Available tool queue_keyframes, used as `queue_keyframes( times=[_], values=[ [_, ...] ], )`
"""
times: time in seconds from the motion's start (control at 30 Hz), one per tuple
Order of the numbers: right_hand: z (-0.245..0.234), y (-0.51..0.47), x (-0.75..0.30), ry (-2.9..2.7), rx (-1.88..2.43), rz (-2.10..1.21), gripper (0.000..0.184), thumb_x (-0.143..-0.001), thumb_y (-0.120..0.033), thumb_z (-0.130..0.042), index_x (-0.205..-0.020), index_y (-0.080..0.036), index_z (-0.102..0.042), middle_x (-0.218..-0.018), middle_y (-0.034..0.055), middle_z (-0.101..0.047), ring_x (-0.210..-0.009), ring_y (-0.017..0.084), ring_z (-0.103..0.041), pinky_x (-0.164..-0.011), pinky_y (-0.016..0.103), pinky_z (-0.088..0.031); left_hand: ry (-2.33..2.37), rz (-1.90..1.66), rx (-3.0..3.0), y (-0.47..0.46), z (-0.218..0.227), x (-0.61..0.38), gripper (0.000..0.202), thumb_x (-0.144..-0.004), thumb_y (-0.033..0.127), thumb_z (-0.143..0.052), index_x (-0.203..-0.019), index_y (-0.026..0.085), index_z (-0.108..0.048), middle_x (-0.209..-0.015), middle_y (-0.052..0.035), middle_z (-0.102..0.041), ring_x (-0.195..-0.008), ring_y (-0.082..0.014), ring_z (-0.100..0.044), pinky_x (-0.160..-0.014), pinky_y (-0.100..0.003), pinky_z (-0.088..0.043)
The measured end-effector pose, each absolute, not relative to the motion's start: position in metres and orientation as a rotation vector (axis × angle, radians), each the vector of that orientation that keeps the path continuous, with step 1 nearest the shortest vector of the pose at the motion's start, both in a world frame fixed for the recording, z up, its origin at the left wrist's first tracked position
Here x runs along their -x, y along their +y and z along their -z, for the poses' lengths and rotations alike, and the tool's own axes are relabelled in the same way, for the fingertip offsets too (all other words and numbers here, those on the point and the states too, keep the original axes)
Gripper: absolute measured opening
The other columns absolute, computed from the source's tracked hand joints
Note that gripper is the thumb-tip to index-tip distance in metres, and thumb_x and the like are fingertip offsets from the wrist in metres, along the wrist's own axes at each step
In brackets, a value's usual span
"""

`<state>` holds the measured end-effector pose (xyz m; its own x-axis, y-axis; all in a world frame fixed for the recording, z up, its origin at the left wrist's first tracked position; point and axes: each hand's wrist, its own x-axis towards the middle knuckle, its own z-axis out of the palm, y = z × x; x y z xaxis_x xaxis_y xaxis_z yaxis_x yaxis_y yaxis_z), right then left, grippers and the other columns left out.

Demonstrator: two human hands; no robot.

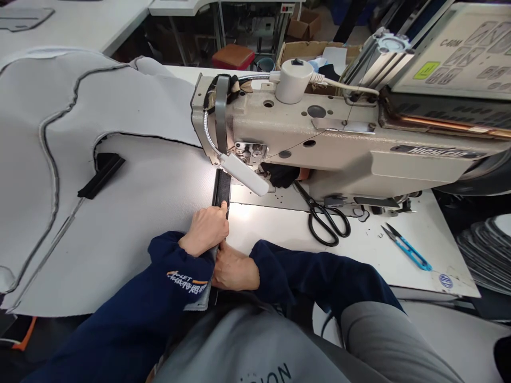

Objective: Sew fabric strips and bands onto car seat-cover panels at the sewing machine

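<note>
A large grey fabric panel with dark piped seams lies across the table and runs under the head of a beige sewing machine. A black strip lies along the panel's right edge and leads to the needle area. My left hand rests on that edge with fingers curled, pinching strip and fabric together. My right hand sits just behind it near the table's front edge, fingers closed on the same edge. Both arms wear dark blue sleeves.
Black scissors lie on the machine bed right of the needle, blue thread snips further right. A small lamp hangs over the needle. Another black strip sits on the panel at left. Cardboard boxes stand behind.
</note>
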<state>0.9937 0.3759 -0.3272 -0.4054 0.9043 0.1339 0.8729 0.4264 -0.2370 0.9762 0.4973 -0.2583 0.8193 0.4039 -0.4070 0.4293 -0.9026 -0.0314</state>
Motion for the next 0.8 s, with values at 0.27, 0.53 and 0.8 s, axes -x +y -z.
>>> queue_keyframes(
  times=[0.27, 0.53, 0.8],
  values=[
    [0.324, 0.389, -1.012, -2.435, 1.533, -0.086, 0.032, -0.099, -0.022, -0.039, -0.101, -0.014, -0.070, -0.102, 0.0165, -0.071, -0.090, 0.032, -0.059, -0.082, 0.058, -0.042, 0.649, 0.581, -2.901, 0.517, 0.258, -0.994, 0.052, -0.085, 0.015, -0.040, -0.134, 0.008, -0.055, -0.096, -0.0157, -0.073, -0.092, -0.0382, -0.070, -0.078, -0.047, -0.055],
    [0.319, 0.413, -1.036, -2.426, 1.690, -0.146, 0.032, -0.099, -0.021, -0.042, -0.097, -0.012, -0.072, -0.097, 0.0162, -0.070, -0.099, 0.035, -0.059, -0.094, 0.064, -0.039, 0.602, 0.637, -2.879, 0.545, 0.253, -1.025, 0.045, -0.084, 0.016, -0.040, -0.123, 0.011, -0.062, -0.099, -0.0189, -0.073, -0.096, -0.0366, -0.070, -0.079, -0.042, -0.052],
    [0.291, 0.403, -1.037, -2.506, 1.734, -0.051, 0.024, -0.093, -0.010, -0.052, -0.101, -0.007, -0.073, -0.094, 0.0213, -0.072, -0.095, 0.032, -0.065, -0.090, 0.057, -0.046, 0.557, 0.622, -2.884, 0.546, 0.244, -1.003, 0.062, -0.077, 0.018, -0.049, -0.139, 0.016, -0.053, -0.115, -0.0155, -0.069, -0.099, -0.0366, -0.068, -0.081, -0.045, -0.053]
  ],
)
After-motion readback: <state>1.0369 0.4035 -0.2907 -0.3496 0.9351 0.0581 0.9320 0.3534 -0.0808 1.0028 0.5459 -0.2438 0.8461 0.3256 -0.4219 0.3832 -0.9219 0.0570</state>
